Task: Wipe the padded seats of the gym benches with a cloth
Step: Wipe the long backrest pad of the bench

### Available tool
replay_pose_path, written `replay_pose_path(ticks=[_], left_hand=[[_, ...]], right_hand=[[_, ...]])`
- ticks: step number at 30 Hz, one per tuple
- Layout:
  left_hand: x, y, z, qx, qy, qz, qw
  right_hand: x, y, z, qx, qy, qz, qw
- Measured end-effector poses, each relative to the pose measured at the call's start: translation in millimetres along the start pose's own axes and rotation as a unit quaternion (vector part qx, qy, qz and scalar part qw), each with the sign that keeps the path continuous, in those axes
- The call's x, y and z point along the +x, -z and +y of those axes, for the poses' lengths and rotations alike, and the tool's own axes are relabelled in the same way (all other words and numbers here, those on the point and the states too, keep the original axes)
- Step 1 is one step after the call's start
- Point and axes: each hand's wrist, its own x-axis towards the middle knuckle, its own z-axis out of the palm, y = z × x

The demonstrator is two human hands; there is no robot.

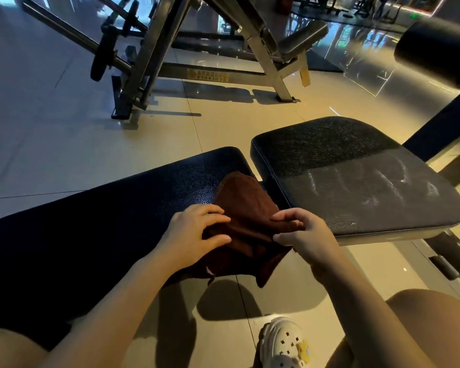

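Black padded long bench pad (91, 221): runs lower left to upper right, near end cut off. Seat pad (356, 176): beside it, streaked. Brown cloth (246, 208): bunched, lying lengthwise across the gap-side end, overhanging the near edge. Left hand (194, 235): fingers spread, pressing cloth. Right hand (303, 235): pinching a fold.

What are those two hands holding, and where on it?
A brown cloth lying on the long bench pad. The right hand pinches its right edge between thumb and fingers; the left hand rests on its left side, fingers bent.
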Motion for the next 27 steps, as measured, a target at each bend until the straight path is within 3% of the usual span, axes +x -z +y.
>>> replay_pose_path(ticks=[5, 8, 12, 17, 22, 25, 27], left_hand=[[-3, -9, 11, 0.076, -0.021, 0.017, 0.997], [0, -9, 21, 0.063, -0.019, 0.037, 0.997], [-11, -6, 34, 0.025, -0.055, 0.078, 0.995], [-45, 35, 43, -0.140, -0.054, 0.060, 0.987], [-85, 83, 48, -0.227, -0.028, 0.008, 0.973], [-83, 95, 40, -0.219, 0.008, 0.009, 0.976], [-67, 87, 33, -0.152, 0.061, 0.065, 0.984]], right_hand=[[-15, 2, -7, -0.179, 0.141, 0.050, 0.973], [-28, 0, -18, -0.318, 0.254, 0.073, 0.910], [-43, 4, -32, -0.419, 0.315, 0.058, 0.850], [-68, 21, -52, -0.372, 0.295, 0.099, 0.875], [-85, 17, -71, -0.428, 0.262, 0.010, 0.865], [-69, 6, -83, -0.386, 0.256, -0.037, 0.885], [-38, -3, -82, -0.387, 0.255, -0.032, 0.886]])
